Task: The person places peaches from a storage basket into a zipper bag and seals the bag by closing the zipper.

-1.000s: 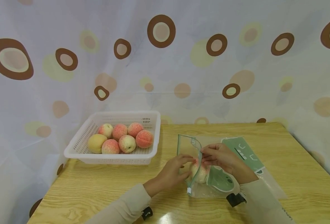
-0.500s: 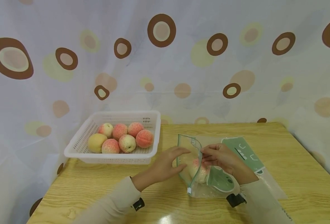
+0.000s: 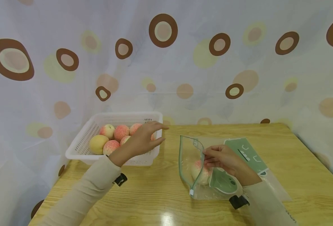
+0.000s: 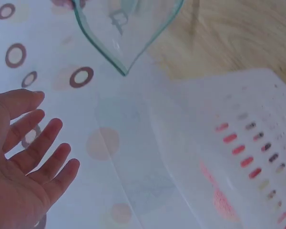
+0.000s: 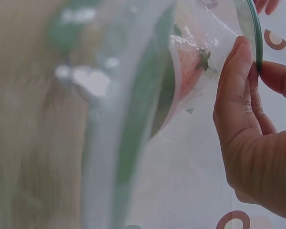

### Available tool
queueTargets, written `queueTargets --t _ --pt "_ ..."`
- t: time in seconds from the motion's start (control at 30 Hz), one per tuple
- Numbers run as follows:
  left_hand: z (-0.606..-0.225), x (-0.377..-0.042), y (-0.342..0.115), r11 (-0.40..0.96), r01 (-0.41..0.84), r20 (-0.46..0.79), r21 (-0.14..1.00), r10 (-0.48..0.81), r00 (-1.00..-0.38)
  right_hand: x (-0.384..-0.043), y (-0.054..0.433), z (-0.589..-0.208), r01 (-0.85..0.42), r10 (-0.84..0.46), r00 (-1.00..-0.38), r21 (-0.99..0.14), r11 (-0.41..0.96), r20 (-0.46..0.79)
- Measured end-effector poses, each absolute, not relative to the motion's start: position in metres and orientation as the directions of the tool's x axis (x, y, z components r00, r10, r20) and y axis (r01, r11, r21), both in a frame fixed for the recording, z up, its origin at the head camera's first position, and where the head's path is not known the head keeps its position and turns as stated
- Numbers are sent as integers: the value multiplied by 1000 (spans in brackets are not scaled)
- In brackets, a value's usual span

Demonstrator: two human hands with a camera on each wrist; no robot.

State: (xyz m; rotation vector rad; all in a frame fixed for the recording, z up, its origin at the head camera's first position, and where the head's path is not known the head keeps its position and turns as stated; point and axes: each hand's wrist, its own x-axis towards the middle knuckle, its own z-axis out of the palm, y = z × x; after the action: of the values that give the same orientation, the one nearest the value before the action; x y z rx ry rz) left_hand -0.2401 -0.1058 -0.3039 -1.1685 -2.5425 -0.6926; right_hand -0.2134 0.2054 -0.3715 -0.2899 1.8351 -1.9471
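Here, left hand [image 4: 18,179], palm [image 4: 12,198], left wrist view only

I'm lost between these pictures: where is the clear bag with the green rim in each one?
Head view: the bag, right of centre, lower half.
Left wrist view: the bag, top centre, cut off by the upper edge.
Right wrist view: the bag, large and partly blurred, from left side to upper right.
Shared landmark: the brown-ringed backdrop.
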Motion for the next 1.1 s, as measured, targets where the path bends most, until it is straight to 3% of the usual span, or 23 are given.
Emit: queueTargets --t 0.2,0.43,0.6,0.77,1.1 --pt "-291 -265 -125 641 663 301 387 591 -748 -216 207 -372 175 -473 -870 -984 -36 -137" --pt "-288 -290 -138 748 606 163 271 585 -794 -216 206 -370 185 -457 -876 -983 -22 -155" --pt "-292 -308 -143 803 507 -20 314 539 -842 -217 206 -371 182 -451 -879 -983 -14 -157" --pt "-302 -316 -143 835 439 -128 331 501 -856 -216 206 -371 186 -450 -879 -982 -17 -158" --pt "-326 -326 -135 873 423 -213 244 473 -855 -214 205 -369 195 -444 -880 -981 -17 -167"
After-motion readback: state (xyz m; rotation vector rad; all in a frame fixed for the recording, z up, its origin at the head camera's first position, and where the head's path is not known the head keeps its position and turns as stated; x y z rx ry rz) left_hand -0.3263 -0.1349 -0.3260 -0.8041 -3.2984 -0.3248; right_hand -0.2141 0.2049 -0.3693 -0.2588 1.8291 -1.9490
